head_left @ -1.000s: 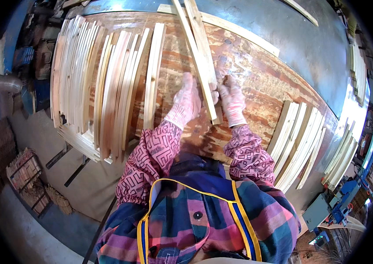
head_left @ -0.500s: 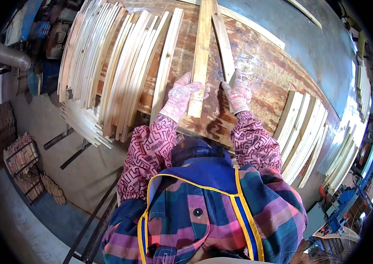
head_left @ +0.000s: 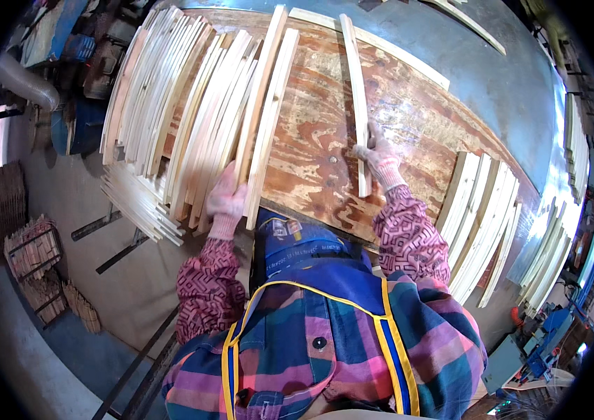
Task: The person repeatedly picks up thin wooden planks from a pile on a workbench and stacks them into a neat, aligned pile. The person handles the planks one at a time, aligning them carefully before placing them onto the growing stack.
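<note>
One wood strip (head_left: 353, 91) lies nr. the middle of a worn plywood board (head_left: 318, 161), its near part in the person's R hand (head_left: 382, 159), thumb on one side, fingers on the other, pinching it. A 2nd strip (head_left: 262, 91) is over to the L, its near end in the L hand (head_left: 225, 197); fingers look closed on it, tho' some are hidden, so can't tell how each one sits. Just R of that lies a 3rd strip (head_left: 274, 126).

Prob. part-way thru, I'd say: lots of pcs are already side by side in the L rows (head_left: 150, 98), a smaller bunch (head_left: 475, 224) sits at R, and two pcs are in hand, not yet let go. Can't tell from here how many are left.

A long strip (head_left: 374, 45) runs along the board's far edge, w/ a blue-grey surface (head_left: 479, 91) beyond. As for containers: down on the floor, far L, a dark metal frame (head_left: 41, 268) holds stacked short wood pcs (head_left: 31, 245).
</note>
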The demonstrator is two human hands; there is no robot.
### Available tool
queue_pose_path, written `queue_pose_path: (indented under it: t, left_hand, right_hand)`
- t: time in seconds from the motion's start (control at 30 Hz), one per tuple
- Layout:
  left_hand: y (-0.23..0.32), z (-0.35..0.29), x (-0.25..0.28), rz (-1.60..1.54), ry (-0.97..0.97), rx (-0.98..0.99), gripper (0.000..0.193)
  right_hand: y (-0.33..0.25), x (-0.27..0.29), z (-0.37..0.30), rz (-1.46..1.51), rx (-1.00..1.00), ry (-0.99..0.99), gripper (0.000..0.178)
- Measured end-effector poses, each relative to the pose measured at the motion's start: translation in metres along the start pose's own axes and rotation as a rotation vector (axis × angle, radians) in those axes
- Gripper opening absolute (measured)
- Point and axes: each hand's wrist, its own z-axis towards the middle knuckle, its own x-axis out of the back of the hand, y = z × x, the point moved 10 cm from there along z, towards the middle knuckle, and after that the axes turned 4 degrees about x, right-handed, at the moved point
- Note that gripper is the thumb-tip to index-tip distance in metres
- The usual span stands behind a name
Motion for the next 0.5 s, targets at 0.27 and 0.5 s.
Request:
queue_pose_path:
  t: [0.27,0.5]
  left_hand:
    - [-0.093,-0.026,0.01,0.652,0.036,0.037,0.061]
    - [-0.029,0.02,-0.011,0.892,0.056,0.129,0.067]
  right_hand:
    - [0.057,-0.055,-0.013,1.014,-0.208,-0.085,0.037]
    - [0.022,-0.048,0.003,-0.039,-0.12,-0.078,0.037]
